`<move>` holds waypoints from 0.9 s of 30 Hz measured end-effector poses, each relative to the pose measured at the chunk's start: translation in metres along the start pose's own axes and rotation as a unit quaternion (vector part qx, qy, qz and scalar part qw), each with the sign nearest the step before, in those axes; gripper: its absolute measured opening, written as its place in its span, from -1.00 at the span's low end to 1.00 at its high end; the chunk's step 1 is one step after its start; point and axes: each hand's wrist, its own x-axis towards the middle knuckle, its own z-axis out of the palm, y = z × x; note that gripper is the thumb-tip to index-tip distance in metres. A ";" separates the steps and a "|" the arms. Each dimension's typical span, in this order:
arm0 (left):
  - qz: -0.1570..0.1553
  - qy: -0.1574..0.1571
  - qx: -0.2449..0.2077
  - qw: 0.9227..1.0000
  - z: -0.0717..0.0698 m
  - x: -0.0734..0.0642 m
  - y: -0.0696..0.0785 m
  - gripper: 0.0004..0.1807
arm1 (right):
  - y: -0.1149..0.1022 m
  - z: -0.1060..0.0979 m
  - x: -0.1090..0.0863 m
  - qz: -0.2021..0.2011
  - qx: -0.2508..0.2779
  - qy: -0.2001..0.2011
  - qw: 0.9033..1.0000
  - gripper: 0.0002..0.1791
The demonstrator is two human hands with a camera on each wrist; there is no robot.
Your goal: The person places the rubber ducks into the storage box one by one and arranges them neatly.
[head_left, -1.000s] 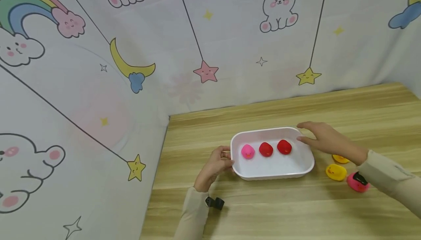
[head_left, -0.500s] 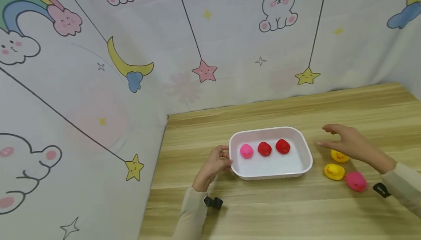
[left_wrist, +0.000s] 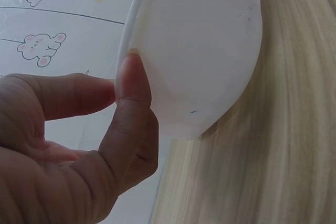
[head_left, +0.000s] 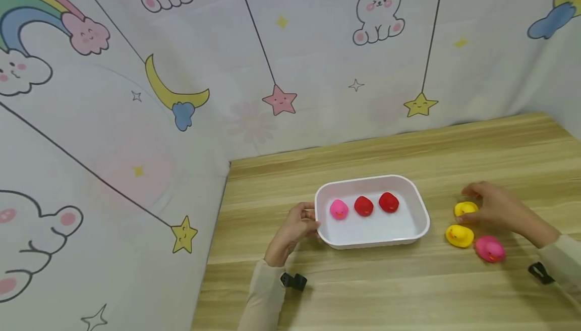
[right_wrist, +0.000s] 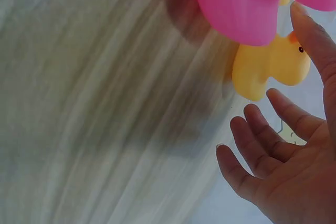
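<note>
At the left end of a white plastic basin [head_left: 372,232], my left hand [head_left: 292,230] pinches the rim. Close up in the left wrist view, thumb and fingertips [left_wrist: 134,77] meet on either side of that rim. Inside the basin sit a pink rubber duck [head_left: 338,210] and two red rubber ducks [head_left: 363,207]. My right hand [head_left: 504,210] is around the farther yellow rubber duck [head_left: 464,208], thumb on the near side and fingers beyond it. In the right wrist view the fingers [right_wrist: 257,140] are spread, with a gap to this yellow duck [right_wrist: 268,69].
Beside the right hand, a second yellow duck [head_left: 459,236] and a darker pink duck [head_left: 489,249] stand on the wooden table [head_left: 386,290]. A patterned white cloth [head_left: 336,114] hangs behind and to the left. Black wrist devices show at both sleeves.
My right hand has moved right, from the basin's right end to the farther yellow duck, and come down around it. My left hand stays on the rim.
</note>
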 end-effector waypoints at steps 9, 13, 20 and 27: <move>-0.002 0.003 -0.005 1.000 0.001 -0.002 -0.001 -0.42 | 0.003 0.003 -0.001 0.017 -0.009 -0.035 0.999 -0.28; -0.006 0.006 -0.002 1.000 0.001 -0.003 -0.001 -0.43 | 0.004 0.004 0.001 0.014 0.002 -0.039 0.999 -0.34; -0.005 0.003 -0.001 1.000 0.002 -0.002 -0.001 -0.42 | 0.004 0.002 0.004 -0.002 0.009 -0.021 1.000 -0.43; -0.004 0.002 0.003 1.000 0.000 -0.001 -0.001 -0.41 | 0.000 -0.002 0.004 -0.041 0.019 0.031 0.998 -0.47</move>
